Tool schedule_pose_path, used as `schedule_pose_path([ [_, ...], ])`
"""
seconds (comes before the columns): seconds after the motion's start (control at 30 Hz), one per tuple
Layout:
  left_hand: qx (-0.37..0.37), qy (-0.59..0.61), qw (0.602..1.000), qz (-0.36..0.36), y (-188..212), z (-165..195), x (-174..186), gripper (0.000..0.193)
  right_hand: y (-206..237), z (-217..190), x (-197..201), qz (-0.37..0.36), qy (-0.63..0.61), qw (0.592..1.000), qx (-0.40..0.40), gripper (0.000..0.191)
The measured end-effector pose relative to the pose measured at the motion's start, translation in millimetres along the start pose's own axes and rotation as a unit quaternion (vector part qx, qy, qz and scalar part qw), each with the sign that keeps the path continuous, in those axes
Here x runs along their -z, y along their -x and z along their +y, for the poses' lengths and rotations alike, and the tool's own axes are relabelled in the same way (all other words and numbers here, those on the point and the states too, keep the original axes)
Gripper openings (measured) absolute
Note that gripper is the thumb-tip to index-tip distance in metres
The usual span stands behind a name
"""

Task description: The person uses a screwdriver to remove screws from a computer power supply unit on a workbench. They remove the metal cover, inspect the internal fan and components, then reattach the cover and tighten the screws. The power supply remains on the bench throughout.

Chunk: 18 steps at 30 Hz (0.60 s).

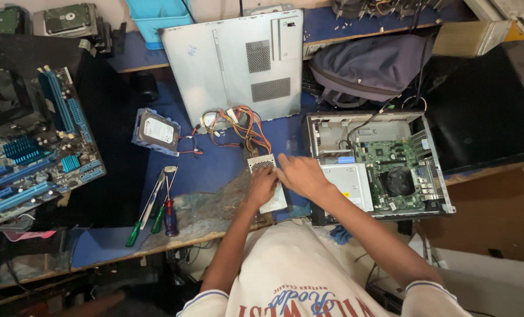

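Note:
A small grey power supply box [264, 165] with a perforated grille lies on the blue table, a bundle of coloured wires [238, 126] trailing from it. My left hand [262, 186] rests on top of the box. My right hand [300, 174] grips its right side, next to the open computer case [379, 164], whose green board and fan are exposed.
A hard drive [157, 131] lies left of the wires. Screwdrivers and pliers [156, 205] sit near the table's front edge. A grey side panel [235, 64] leans at the back, a grey bag [368, 67] beside it. A blue-slotted motherboard [33, 147] lies far left.

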<state>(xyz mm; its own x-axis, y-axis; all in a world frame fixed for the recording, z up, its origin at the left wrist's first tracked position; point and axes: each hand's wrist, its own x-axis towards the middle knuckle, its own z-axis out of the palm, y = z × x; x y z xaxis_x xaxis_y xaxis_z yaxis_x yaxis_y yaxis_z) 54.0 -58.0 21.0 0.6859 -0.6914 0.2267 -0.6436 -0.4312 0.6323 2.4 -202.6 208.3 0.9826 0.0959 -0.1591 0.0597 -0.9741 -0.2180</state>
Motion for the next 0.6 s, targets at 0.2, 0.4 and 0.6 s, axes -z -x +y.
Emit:
schedule_pose_path([
  [0.2, 0.002, -0.002, 1.000, -0.010, 0, 3, 4, 0.024, 1, 10, 7, 0.099, -0.087, 0.973, 0.188, 0.028],
  [0.4, 0.013, -0.016, 1.000, -0.012, 0, -1, -3, 0.021, 0, -2, 4, 0.040, -0.042, 0.996, 0.073, 0.040],
  [0.6, 0.001, -0.004, 1.000, -0.008, 1, -2, -3, 0.019, -3, 2, -3, -0.028, -0.033, 0.999, 0.014, 0.028],
])
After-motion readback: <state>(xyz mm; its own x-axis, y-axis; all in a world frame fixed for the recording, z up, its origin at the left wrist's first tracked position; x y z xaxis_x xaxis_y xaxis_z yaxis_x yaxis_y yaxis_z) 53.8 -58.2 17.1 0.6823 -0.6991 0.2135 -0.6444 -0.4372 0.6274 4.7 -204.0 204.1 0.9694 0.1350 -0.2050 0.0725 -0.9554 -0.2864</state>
